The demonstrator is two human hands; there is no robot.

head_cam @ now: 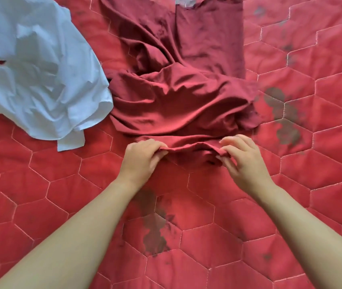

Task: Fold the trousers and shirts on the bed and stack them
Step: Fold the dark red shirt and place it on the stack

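Maroon garment lies crumpled on the middle of the quilted red bed cover. It runs from the top of the view down to both hands, and its near edge is raised off the cover between them.

At the far left a white garment lies rumpled, its right side just beside the maroon cloth and possibly overlapping it. The frame cuts it off at the left and top, so its kind cannot be told.

The left hand grips the left end of the near edge, with its fingers curled over the fold and the thumb tucked under. The right hand pinches the right end between thumb and forefinger, and its other fingers are loosely bent above the cloth.

The garment's far end is cut off by the top of the frame, where a small pale patch is too blurred to identify. Heavy folds hide whether it is a shirt or trousers.

Dark stains mark the cover to the right of the garment, and more show between the forearms.
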